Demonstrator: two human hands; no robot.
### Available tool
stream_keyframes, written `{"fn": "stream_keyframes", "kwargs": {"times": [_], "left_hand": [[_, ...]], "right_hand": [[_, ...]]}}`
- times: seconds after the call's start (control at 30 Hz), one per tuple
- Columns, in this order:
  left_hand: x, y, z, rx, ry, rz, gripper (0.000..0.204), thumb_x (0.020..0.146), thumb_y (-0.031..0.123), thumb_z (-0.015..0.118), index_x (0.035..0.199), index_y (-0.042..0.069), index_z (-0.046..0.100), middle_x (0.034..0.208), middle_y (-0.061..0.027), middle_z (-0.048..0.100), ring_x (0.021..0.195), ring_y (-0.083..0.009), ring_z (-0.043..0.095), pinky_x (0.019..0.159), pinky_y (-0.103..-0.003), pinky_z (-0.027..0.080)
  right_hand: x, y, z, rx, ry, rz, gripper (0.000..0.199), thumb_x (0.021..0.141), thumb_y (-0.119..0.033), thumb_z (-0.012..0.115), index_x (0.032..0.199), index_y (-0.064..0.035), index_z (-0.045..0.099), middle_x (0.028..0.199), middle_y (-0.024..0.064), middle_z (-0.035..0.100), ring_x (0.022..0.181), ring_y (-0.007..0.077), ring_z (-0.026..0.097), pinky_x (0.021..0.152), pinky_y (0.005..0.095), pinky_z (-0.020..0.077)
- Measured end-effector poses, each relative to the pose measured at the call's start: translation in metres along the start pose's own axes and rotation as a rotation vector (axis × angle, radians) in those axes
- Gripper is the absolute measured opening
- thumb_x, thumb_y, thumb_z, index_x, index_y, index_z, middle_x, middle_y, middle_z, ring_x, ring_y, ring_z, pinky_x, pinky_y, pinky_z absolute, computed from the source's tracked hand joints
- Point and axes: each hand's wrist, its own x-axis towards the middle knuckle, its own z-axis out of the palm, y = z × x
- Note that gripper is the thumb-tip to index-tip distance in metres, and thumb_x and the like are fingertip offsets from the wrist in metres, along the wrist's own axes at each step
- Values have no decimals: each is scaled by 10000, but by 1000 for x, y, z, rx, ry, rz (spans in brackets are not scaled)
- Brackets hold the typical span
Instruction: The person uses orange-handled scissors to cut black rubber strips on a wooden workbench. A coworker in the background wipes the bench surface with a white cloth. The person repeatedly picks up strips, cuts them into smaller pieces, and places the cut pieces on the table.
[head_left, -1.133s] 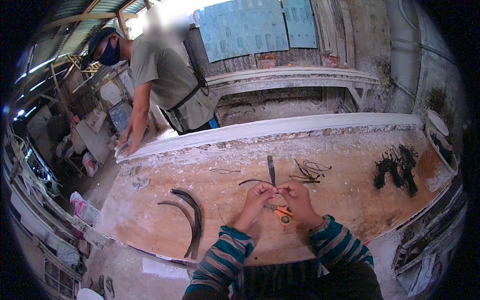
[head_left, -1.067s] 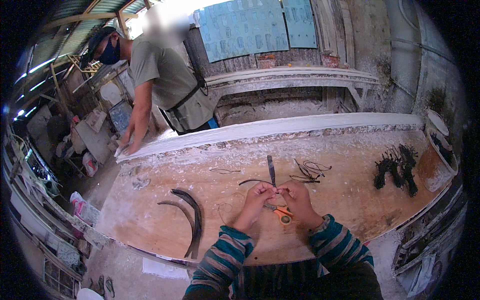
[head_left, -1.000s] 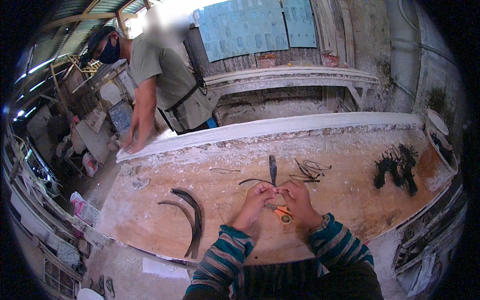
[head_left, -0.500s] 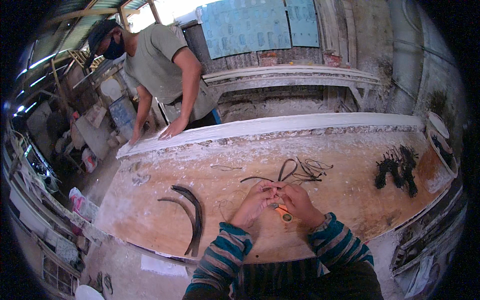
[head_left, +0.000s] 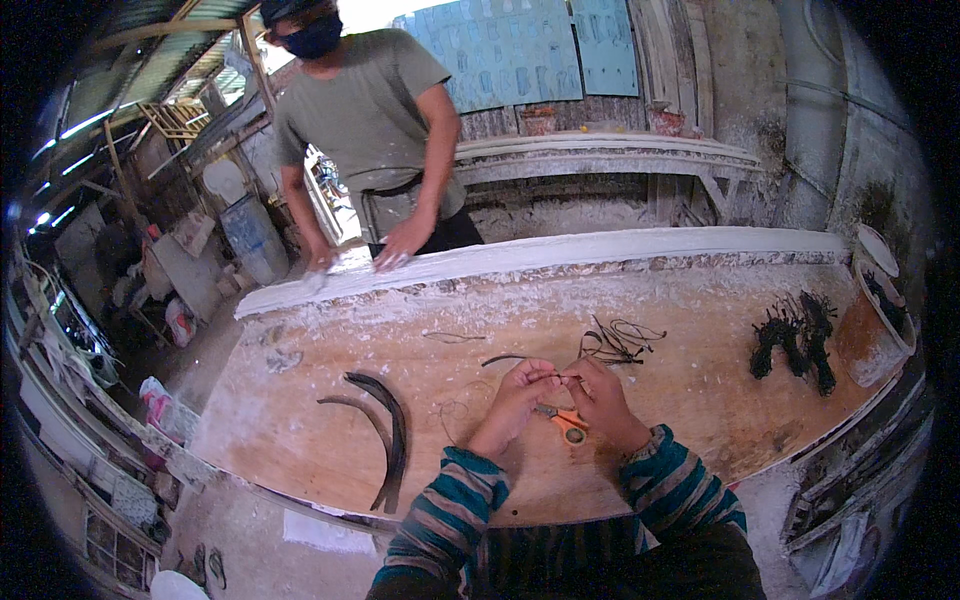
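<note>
A thin dark cord (head_left: 557, 376) is stretched between my two hands over the middle of the board. My left hand (head_left: 512, 400) pinches one part of it; a strip end (head_left: 500, 359) sticks out past these fingers to the left. My right hand (head_left: 603, 402) pinches the cord from the other side, fingertips close to the left ones. Orange-handled scissors (head_left: 573, 432) lie on the wood just below the hands, partly covered by the fingers. Behind my right hand rests a bunch of loose black cords (head_left: 622, 340).
Two curved black strips (head_left: 397, 440) lie left on the wooden tabletop (head_left: 280, 430). Bundles of knotted black cord (head_left: 795, 340) sit at the right, beside a tipped bucket (head_left: 875, 330). A long white-coated beam (head_left: 600, 250) runs along the far edge; a co-worker (head_left: 365, 130) stands behind it.
The dark loop that stood up beyond my hands is gone from sight, and my fingertips have drawn slightly apart. The co-worker has straightened and shifted right along the beam.
</note>
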Motion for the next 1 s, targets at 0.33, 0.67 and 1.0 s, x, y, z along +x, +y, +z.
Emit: {"fn": "stream_keyframes", "kwargs": {"times": [0.33,0.67,1.0], "left_hand": [[7,-17,-7,206,128,186,94,801,-1,557,878,49,538,810,8,560,749,-68,510,682,-203,407],[-2,-11,10,970,146,758,142,685,-38,590,792,46,549,786,-83,555,802,-266,531,721,-336,409],[-7,-3,15,961,51,775,158,695,-72,564,801,46,549,827,-81,580,834,-282,530,742,-362,410]], "right_hand": [[-1,-1,4,79,12,108,86,806,-84,568,872,-30,561,789,113,578,714,250,578,631,325,456],[-2,15,10,937,-29,672,53,849,-98,553,860,-46,558,755,-4,542,689,94,521,639,252,453],[1,22,-1,1204,-162,767,56,840,-111,569,844,-55,566,799,9,553,692,88,506,635,237,453]]}}
